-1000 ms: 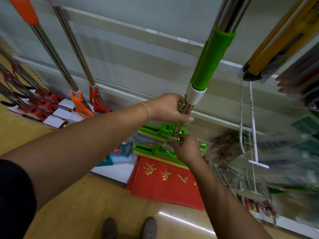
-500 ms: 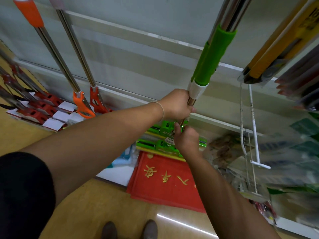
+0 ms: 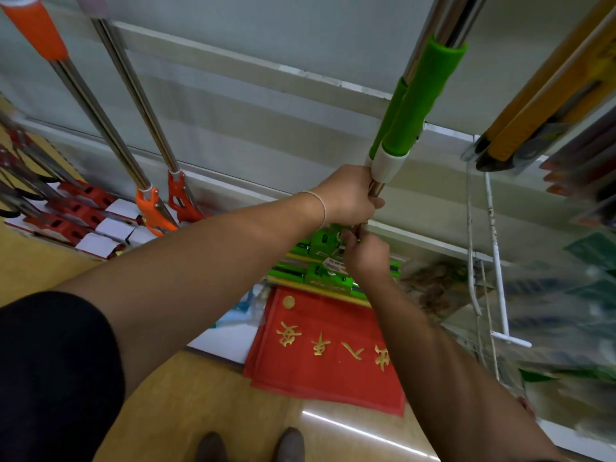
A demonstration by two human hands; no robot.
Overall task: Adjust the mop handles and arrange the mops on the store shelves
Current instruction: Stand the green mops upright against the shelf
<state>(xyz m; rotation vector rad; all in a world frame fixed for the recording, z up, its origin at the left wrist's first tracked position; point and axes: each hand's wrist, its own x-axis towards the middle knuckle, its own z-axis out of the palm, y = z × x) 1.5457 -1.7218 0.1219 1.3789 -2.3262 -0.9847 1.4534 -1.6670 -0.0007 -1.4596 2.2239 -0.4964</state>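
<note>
Left hand (image 3: 350, 195): grips the shiny mop pole (image 3: 377, 190) just under the white collar (image 3: 388, 166).
Right hand (image 3: 366, 258): pinches the mop pole farther under that collar.
Tip: keep it straight; slide slowly.

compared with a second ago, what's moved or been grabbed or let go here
The left hand slid up the mop pole until it sits just under the white collar. The right hand rose along the pole too, closing the gap to the left hand. Nothing was let go: both hands grip the pole as before. The green mop heads, red mat and orange mops stayed put.
</note>
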